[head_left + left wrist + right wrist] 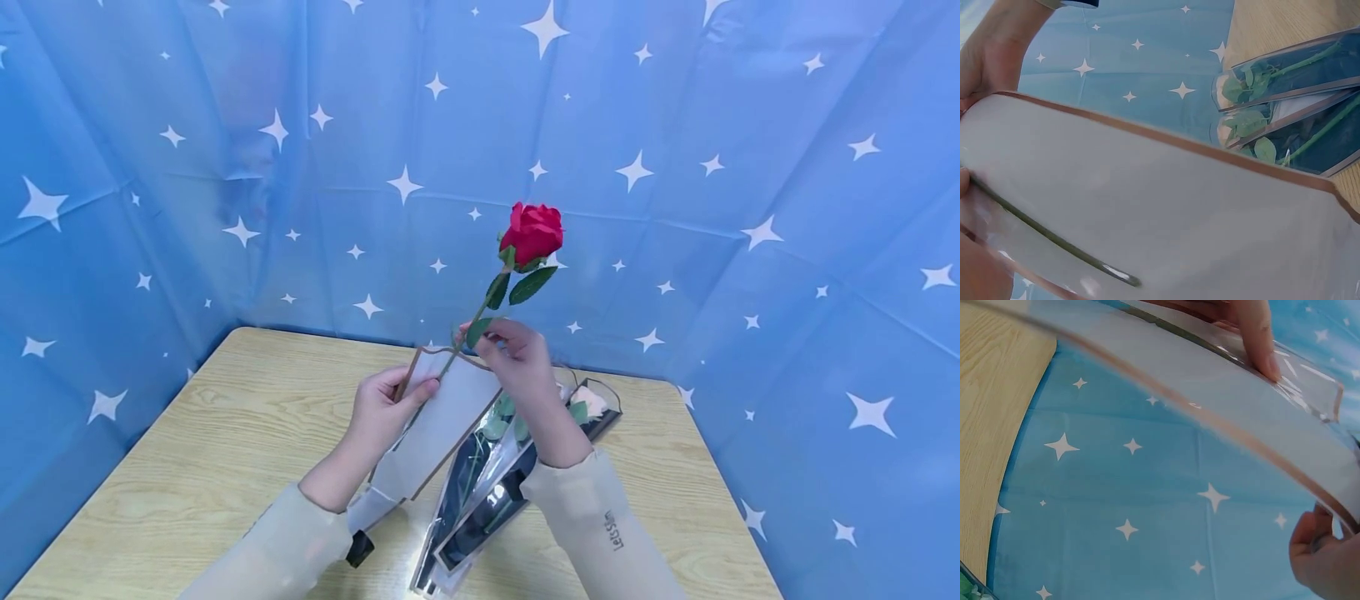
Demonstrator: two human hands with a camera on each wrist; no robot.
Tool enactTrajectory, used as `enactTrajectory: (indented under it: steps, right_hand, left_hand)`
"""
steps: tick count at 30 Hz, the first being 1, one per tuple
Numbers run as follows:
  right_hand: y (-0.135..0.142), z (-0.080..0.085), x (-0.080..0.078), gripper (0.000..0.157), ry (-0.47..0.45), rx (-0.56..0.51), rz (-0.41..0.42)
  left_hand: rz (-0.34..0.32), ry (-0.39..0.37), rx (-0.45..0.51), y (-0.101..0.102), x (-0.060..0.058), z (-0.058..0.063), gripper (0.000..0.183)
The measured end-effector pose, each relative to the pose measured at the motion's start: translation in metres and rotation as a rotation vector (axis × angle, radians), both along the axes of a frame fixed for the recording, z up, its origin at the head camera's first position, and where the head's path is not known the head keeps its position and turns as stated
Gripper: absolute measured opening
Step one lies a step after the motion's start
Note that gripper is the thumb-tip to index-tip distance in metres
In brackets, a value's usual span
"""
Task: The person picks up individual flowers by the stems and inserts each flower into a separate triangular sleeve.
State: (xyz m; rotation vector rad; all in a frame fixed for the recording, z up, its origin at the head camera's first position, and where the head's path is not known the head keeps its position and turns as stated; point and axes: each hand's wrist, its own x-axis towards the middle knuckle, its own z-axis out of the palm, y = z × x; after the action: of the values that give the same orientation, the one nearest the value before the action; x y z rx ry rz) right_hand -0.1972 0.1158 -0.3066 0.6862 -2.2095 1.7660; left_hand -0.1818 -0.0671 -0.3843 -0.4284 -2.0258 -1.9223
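A red artificial rose (534,233) with green leaves stands tilted above the table, its bloom up and to the right. Its green stem (1054,237) runs down inside a white-and-clear flower sleeve (450,425) with a brown border. My left hand (386,408) grips the left edge of that sleeve near its mouth, thumb on the front by the stem. With thumb and fingers, my right hand (517,358) pinches the stem just below the leaves, at the sleeve's mouth. Part of the right hand's fingertips is hidden behind a leaf.
Two dark, clear-fronted flower sleeves (480,521) with pale roses (588,402) lie overlapping on the wooden table (262,417), right of the white sleeve. A small black object (360,548) is near the left cuff. Blue star-patterned curtain (480,125) surrounds the table.
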Motion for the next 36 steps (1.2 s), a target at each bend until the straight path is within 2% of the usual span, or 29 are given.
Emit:
enactTrajectory:
  steps: [4,10,13,21,30,36]
  right_hand:
    - [-0.001,-0.004,0.001,0.014,0.092,0.095,-0.057]
    - [-0.005,-0.006,0.002,0.015,0.144,0.144,-0.07]
    - [-0.005,-0.005,0.004,0.015,0.142,0.133,-0.091]
    - [-0.006,0.001,0.007,0.016,0.071,0.005,-0.132]
    - [-0.011,0.001,0.006,0.015,0.096,0.05,-0.147]
    - [-0.016,0.0,0.012,0.017,0.049,0.063,-0.151]
  left_hand:
    - [0.015,0.001,0.01,0.0,0.0,0.001,0.013]
    - [-0.013,-0.006,0.031,0.0,0.001,0.002,0.015]
    - [-0.009,-0.004,0.032,0.0,0.001,0.002,0.015]
    - [-0.003,0.026,0.036,0.001,0.001,0.001,0.015]
    - [0.007,0.016,0.032,0.001,0.002,0.002,0.016]
    - [0.003,0.018,0.043,0.001,0.003,0.004,0.016]
